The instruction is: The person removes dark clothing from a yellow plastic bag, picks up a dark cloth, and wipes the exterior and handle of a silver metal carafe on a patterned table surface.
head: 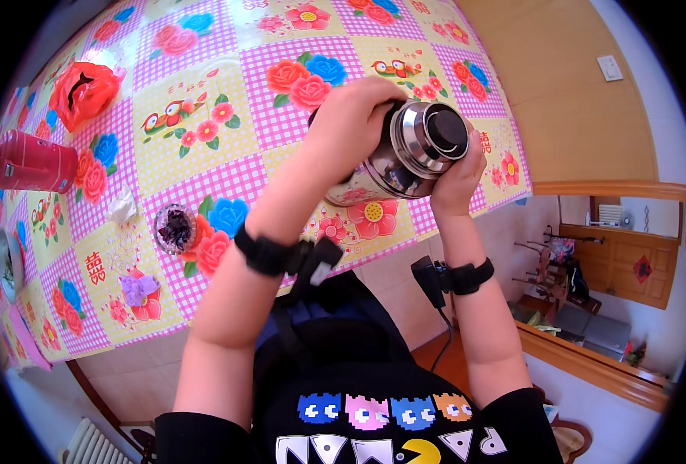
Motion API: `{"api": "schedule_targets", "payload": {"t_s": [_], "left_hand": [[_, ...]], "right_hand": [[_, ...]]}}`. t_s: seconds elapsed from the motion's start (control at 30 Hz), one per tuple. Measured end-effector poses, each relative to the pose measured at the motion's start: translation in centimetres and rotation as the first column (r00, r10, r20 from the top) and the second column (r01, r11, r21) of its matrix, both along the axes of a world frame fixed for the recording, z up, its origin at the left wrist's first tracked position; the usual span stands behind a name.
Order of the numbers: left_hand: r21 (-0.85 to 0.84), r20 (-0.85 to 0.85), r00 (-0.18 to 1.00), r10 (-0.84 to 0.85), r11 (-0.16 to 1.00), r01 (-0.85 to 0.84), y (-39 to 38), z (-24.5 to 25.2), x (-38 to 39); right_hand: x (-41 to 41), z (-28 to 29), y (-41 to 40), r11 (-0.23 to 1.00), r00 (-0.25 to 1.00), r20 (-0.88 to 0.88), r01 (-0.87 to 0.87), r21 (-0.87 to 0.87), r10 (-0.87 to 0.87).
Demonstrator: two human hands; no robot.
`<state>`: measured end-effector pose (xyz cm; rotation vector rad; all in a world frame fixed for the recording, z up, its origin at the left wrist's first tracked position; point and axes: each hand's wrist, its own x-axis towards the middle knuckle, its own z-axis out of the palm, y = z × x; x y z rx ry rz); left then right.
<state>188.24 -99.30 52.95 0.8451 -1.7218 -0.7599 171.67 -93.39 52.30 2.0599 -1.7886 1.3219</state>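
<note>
A steel vacuum flask [386, 174] with a floral body and a black stopper [447, 131] is tilted above the tablecloth, its top towards the right. My left hand [357, 119] grips its upper side near a black part, probably the handle. Beneath its metal neck, at the right, my right hand [460, 177] supports it, with the fingers partly hidden behind the flask. Each of my wrists wears a black strap with a small device.
The flowered plastic tablecloth [198, 81] carries a glass of dark dried pieces [175, 229], a crumpled white tissue [123, 206], a purple scrunchie-like item [139, 290], a red thermos [35, 161], a red plastic bag [84, 93] and a bowl [9, 264]. A cable hangs from my right wrist device.
</note>
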Motion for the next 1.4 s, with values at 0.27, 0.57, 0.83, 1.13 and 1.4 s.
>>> {"api": "schedule_targets", "payload": {"t_s": [0.27,0.57,0.83,1.13,1.4], "left_hand": [[0.072,-0.001,1.0,0.002,0.997,-0.002,-0.9,-0.3,-1.1],[-0.119,0.011,0.957,0.289,0.951,-0.286,10.3,-1.7,-0.8],[-0.016,0.024,0.991,-0.135,0.991,0.136,14.4,-3.4,-0.5],[0.303,-0.081,0.984,-0.158,0.937,0.175,16.0,-3.0,5.4],[0.431,-0.177,0.951,-0.254,0.849,0.307,16.5,1.7,6.6]], "right_hand": [[0.8,0.2,-0.4,0.997,0.9,0.433,-0.066,0.033,0.045],[-1.0,-1.1,-0.2,0.998,0.998,-0.067,-0.004,-0.064,0.0],[-1.6,-2.0,-0.5,0.993,0.919,0.381,-0.119,0.018,0.103],[-0.3,2.9,1.6,0.99,0.744,0.668,-0.087,0.115,-0.012],[2.0,2.3,10.0,0.825,0.604,0.758,-0.541,0.163,0.246]]}}
